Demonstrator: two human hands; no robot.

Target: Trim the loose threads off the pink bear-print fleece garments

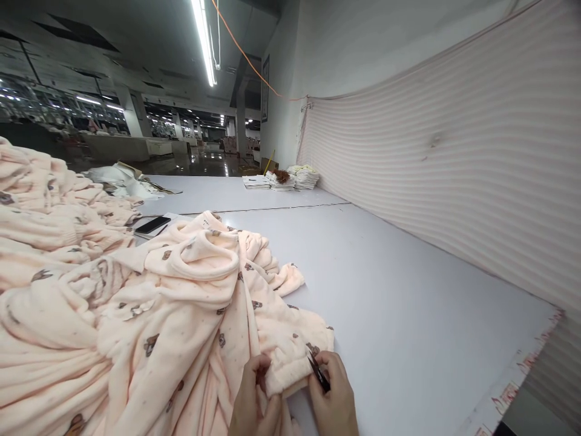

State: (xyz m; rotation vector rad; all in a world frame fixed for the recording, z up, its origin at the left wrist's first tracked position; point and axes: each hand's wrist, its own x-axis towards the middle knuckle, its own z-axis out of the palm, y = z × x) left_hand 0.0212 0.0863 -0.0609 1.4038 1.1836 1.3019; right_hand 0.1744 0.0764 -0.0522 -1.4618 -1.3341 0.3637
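Observation:
A peach fleece garment [186,309] with small brown animal prints lies spread over the near left of the table. My left hand [254,393] pinches the left side of its sleeve cuff [290,370]. At the cuff's right side is my right hand [333,387], closed round small black thread snips [319,374]. The snips' pointed blades rest over the fabric near the cuff, angled up and left. Whether the right fingers also grip the cloth I cannot tell.
More peach garments are heaped [54,212] at the left. A black phone [153,225] lies on papers behind the garment. Stacked white cloth pieces [304,177] stand at the table's [385,290] far end. A striped cloth [431,163] hangs along the right wall.

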